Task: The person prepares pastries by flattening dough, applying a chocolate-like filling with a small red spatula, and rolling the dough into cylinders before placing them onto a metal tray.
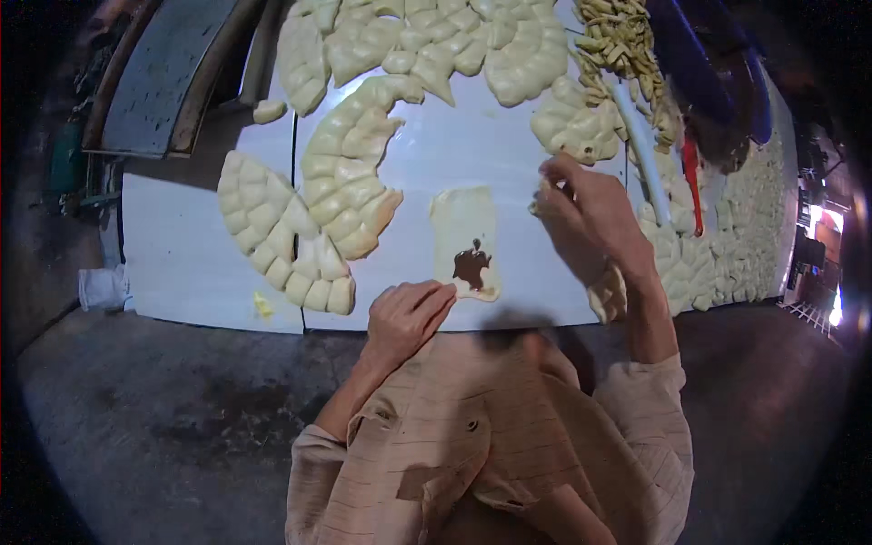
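Indoors, white worktop (pixel 182 263) over dark floor (pixel 136 409), dough strip (pixel 463 227), left hand (pixel 407 318) fingers curled together, right hand (pixel 586 218) fingers pinched together.

The right hand (pixel 586 213) covers whatever its fingers pinch, just right of the flat dough strip (pixel 465 241). Far above that strip, the dough pieces (pixel 409 41) and heap of small sticks (pixel 622 41) run off the top edge.

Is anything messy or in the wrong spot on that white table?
A few small things. One stray dough lump sits alone off the white board's top-left corner, apart from the neat fans of dough pieces. A tiny yellow scrap lies near the front edge. The brown filling on the flat dough strip looks deliberate, not spilled.
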